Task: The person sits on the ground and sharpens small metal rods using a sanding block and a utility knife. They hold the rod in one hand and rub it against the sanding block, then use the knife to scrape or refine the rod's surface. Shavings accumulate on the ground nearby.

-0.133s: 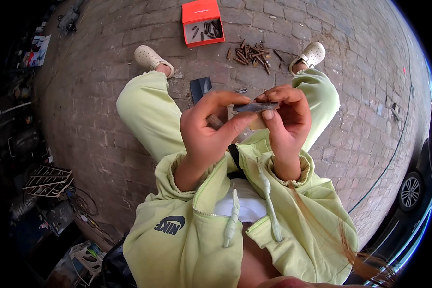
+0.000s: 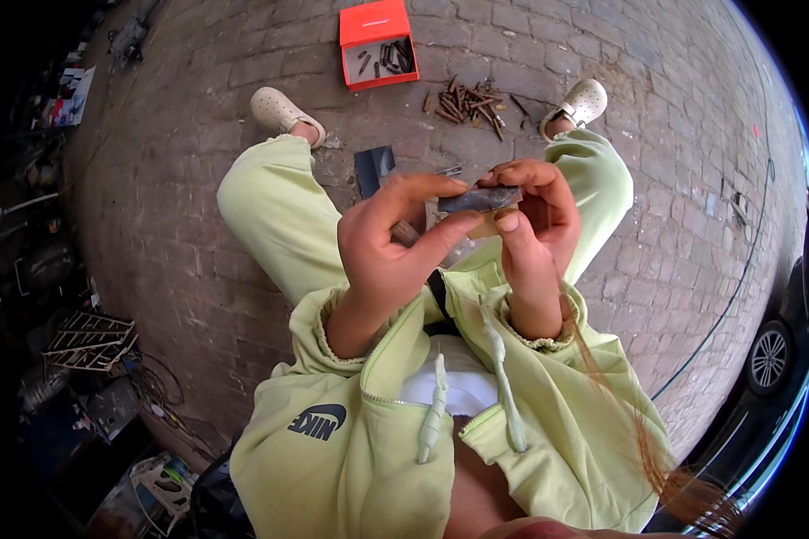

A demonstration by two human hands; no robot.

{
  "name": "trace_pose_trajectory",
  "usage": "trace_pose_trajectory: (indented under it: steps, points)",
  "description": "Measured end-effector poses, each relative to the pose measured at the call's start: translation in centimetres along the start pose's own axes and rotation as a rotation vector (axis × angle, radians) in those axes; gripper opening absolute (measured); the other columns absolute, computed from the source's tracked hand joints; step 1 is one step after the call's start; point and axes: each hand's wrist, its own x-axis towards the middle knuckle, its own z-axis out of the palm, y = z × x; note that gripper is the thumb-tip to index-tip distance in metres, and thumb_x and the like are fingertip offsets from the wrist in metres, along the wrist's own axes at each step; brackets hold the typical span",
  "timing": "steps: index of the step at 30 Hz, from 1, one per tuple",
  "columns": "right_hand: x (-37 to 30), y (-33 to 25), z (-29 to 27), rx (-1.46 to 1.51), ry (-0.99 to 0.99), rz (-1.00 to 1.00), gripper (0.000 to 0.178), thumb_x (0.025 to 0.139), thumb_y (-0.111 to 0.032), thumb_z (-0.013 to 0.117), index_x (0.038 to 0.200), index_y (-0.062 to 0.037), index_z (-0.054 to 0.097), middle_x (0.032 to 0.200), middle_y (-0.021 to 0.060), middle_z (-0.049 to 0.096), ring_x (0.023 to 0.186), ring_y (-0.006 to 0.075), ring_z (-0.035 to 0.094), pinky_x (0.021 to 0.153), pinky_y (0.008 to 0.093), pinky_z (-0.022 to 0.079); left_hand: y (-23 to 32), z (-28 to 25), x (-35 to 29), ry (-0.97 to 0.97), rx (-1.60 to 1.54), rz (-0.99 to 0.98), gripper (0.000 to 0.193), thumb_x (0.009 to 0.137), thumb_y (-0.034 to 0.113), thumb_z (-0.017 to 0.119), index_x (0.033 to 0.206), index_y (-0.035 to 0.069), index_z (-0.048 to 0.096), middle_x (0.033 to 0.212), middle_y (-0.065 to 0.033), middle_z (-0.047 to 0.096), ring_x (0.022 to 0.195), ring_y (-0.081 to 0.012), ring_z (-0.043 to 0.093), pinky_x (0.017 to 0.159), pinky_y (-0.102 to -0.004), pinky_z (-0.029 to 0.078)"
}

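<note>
My left hand [image 2: 386,225] and my right hand [image 2: 541,220] meet in front of me. Fingers and thumbs of both pinch a small folded piece of sandpaper [image 2: 478,199], dark grey on one face and tan on the other. Whether something lies inside the fold is hidden. Under my left fingers a brownish rod-like thing [image 2: 405,233] partly shows. Just past my hands is the tip of a small metal piece [image 2: 449,171], too small to name. A dark sheet, seemingly sandpaper [image 2: 373,168], lies on the paving beyond my left hand.
Between my feet, rusty metal bits [image 2: 469,103] lie heaped on the brick paving [image 2: 198,180]. An open red box [image 2: 375,29] holds several darker bits. Tools and a metal rack [image 2: 88,341] crowd the left side. A cable [image 2: 737,292] and a car wheel [image 2: 769,357] are at right.
The sandpaper has tipped so more of its dark face shows. My right thumb has shifted slightly along its edge. Both hands stay in nearly the same place.
</note>
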Motion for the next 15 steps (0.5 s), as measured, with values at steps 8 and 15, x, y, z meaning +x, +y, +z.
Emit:
trace_pose_trajectory:
  steps: [8,15]
  points:
    - [-0.3,0.4,0.6,-0.043,0.043,-0.004,0.024,0.077,0.007,0.064,0.099,0.0053,0.055,0.093,0.0111,0.062,0.084,0.0142,0.061,0.075,0.0244,0.049,-0.3,-0.8,-0.1,0.018,0.082,0.060,0.024,0.066,0.003,0.077,0.087,0.004,0.065,0.067,0.0003,0.060,0.046,-0.0004,0.039,0.039,-0.0176,0.027]
    - [0.0,-1.0,-0.5,-0.302,0.116,-0.018,0.014,0.074,0.001,0.070,0.086,-0.0001,0.062,0.083,0.0046,0.063,0.075,0.0104,0.061,0.067,0.0236,0.049,-0.1,1.2,0.8,0.003,-0.038,0.172,0.019,0.071,-0.006,0.071,0.088,-0.001,0.063,0.078,-0.0048,0.065,0.060,-0.0072,0.054,0.054,-0.0201,0.044]
